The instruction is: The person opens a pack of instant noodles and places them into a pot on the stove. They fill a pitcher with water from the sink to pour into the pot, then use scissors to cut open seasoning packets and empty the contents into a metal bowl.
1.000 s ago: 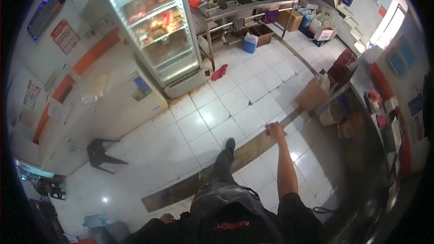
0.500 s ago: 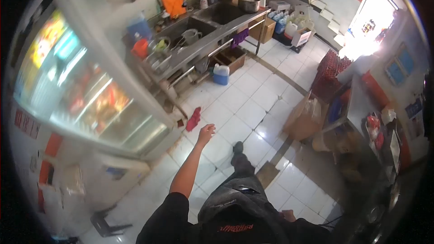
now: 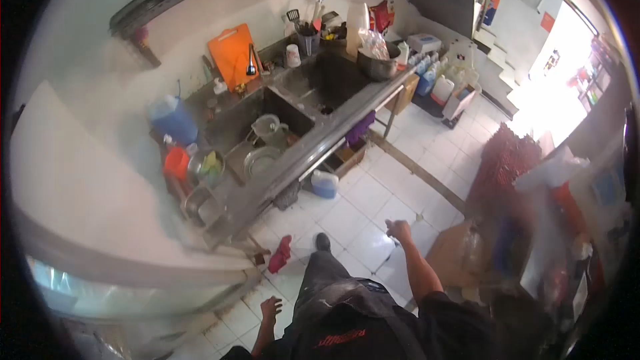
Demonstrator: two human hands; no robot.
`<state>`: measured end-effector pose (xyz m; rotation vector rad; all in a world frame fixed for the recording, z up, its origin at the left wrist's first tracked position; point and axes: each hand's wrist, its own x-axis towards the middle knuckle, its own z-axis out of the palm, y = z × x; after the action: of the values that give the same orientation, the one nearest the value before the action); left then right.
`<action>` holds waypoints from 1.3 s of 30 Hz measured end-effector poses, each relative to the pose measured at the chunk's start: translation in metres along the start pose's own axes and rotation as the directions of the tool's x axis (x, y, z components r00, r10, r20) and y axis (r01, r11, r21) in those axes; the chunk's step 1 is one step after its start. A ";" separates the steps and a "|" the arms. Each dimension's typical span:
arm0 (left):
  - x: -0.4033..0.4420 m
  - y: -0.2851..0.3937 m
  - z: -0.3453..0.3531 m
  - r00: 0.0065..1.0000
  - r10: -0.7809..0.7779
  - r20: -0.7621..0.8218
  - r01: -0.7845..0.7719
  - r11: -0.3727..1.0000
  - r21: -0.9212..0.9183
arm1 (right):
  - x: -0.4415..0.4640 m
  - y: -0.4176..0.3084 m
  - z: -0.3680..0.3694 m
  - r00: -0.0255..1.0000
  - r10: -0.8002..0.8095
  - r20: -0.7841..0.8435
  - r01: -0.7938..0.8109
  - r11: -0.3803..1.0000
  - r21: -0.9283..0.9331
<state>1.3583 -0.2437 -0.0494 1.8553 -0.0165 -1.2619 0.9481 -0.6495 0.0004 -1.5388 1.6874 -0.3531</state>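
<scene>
My left hand (image 3: 271, 309) hangs low beside my left leg, its fingers loosely bent and apart, with nothing in it. Out in front of my body is my right hand (image 3: 399, 230), above the white floor tiles, loosely curled with a finger reaching out and no object visible in it. Neither hand touches anything. A red cloth (image 3: 281, 255) lies on the floor ahead of my left hand. Beyond it stands a steel double sink (image 3: 293, 160), holding a clear plastic jug (image 3: 268, 129) and dishes. One dark shoe (image 3: 323, 243) is stepping forward.
An orange cutting board (image 3: 229, 53) leans on the wall behind the sink. A blue-filled jug (image 3: 325, 185) sits on the floor below. Cardboard boxes (image 3: 448, 251) and a red mesh stack (image 3: 505, 160) line the right side. A fridge (image 3: 133, 287) is at left; bright doorway beyond.
I have moved forward and the view has turned left, bringing the sink closer. My left hand has swung back, my right hand forward. The fridge has slid to the lower left.
</scene>
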 end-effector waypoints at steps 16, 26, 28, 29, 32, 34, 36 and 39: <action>0.112 0.631 0.362 0.552 0.810 0.200 -0.832 0.551 0.062 | 0.592 -0.533 -0.245 0.446 -0.541 -0.713 0.665 0.733 -0.141; 0.144 0.653 0.473 0.746 0.652 0.135 -0.660 0.751 0.020 | 0.841 -0.566 -0.267 0.589 -0.619 -0.520 0.592 0.768 -0.244; 0.156 0.641 0.475 0.789 0.605 0.105 -0.609 0.793 0.010 | 0.837 -0.568 -0.287 0.544 -0.680 -0.491 0.658 0.709 -0.253; 0.158 0.637 0.476 0.815 0.574 0.085 -0.576 0.818 -0.004 | 0.820 -0.573 -0.304 0.402 -0.768 -0.499 0.708 0.606 -0.362; 0.165 0.652 0.493 0.831 0.554 0.046 -0.552 0.833 -0.042 | 0.788 -0.595 -0.339 0.590 -0.557 -0.584 0.698 0.715 0.022; 0.172 0.664 0.508 0.847 0.529 0.045 -0.526 0.848 -0.060 | 0.742 -0.602 -0.352 0.562 -0.564 -0.605 0.717 0.697 0.017; 0.182 0.684 0.532 0.875 0.483 0.029 -0.475 0.870 -0.132 | 0.700 -0.588 -0.334 0.545 -0.610 -0.576 0.782 0.617 0.087; 0.184 0.715 0.562 0.873 0.467 0.142 -0.431 0.873 -0.228 | 0.608 -0.551 -0.246 0.463 -0.730 -0.502 0.886 0.364 0.288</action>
<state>1.3278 -1.1322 0.2179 1.4468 -0.4025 -1.0623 1.2013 -1.4085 0.3069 -1.8356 0.6869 -1.5255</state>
